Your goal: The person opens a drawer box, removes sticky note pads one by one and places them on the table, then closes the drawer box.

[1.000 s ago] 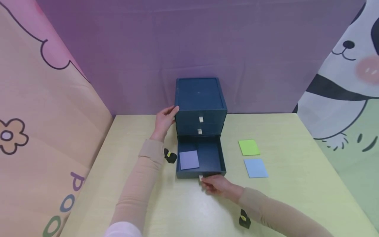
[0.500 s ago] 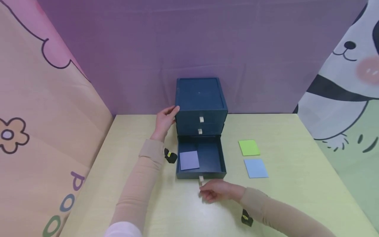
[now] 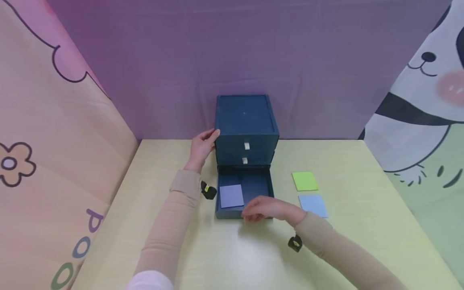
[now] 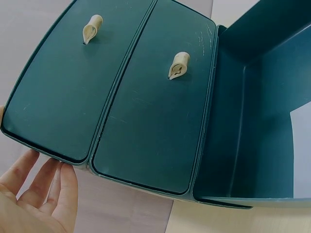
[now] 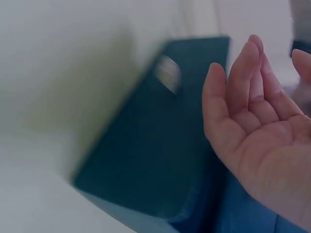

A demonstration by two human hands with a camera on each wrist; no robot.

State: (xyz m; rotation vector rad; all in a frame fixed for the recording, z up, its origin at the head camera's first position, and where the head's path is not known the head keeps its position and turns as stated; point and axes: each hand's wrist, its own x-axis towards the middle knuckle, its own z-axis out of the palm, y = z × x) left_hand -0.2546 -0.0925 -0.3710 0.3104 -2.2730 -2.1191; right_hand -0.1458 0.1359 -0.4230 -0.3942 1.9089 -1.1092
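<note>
A dark blue cabinet (image 3: 243,114) stands against the back wall, its lowest drawer (image 3: 261,183) pulled out and its two upper drawers closed. Inside that drawer, on the left, lies a purple square of paper (image 3: 232,196). My left hand (image 3: 201,150) rests at the cabinet's upper left edge; the left wrist view shows its fingers (image 4: 65,194) fairly straight against the side. Over the drawer's front right part hovers my right hand (image 3: 266,208), loosely bent and holding nothing. In the right wrist view the drawer's pale pull tab (image 5: 168,74) is blurred, beside the fingers.
To the cabinet's right, a green square (image 3: 305,181) and a light blue square (image 3: 311,203) lie on the pale wooden table (image 3: 166,161). The right forearm passes close to the blue one. A purple cloth wall (image 3: 163,80) borders the table's back.
My right hand has let go of the lowest drawer's tab, drawn back slightly, then risen up over the drawer's front. The left hand has stayed in place.
</note>
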